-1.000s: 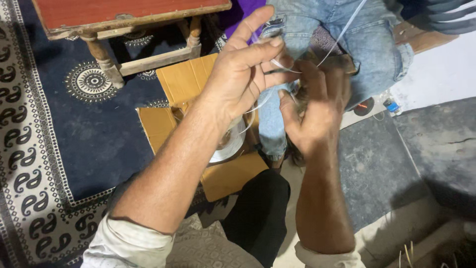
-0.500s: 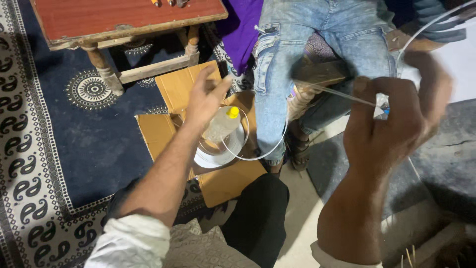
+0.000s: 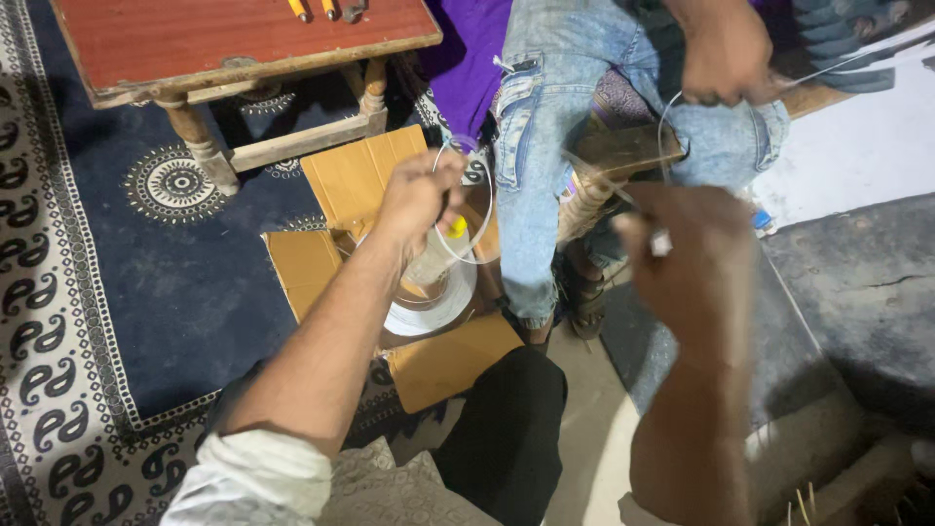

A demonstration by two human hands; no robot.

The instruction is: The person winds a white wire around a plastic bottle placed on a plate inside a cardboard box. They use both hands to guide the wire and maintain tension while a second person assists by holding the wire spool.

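Observation:
My left hand is closed on a thin white wire that loops just above an open cardboard box. A white spool lies in the box, with a small yellow-capped bottle right under my hand. To the right and blurred by motion, my right hand pinches the same wire at a small white piece. The wire runs up to another person's hand, which grips it over a knee in jeans.
A seated person in torn blue jeans is close behind the box. A red-topped wooden table stands at the upper left on a dark blue patterned carpet. Grey stone floor lies to the right.
My hands were together on the wire, then parted. The left dropped toward the box and the right pulled wire out to the right, now drifting slightly back. The other person's hand has come into view.

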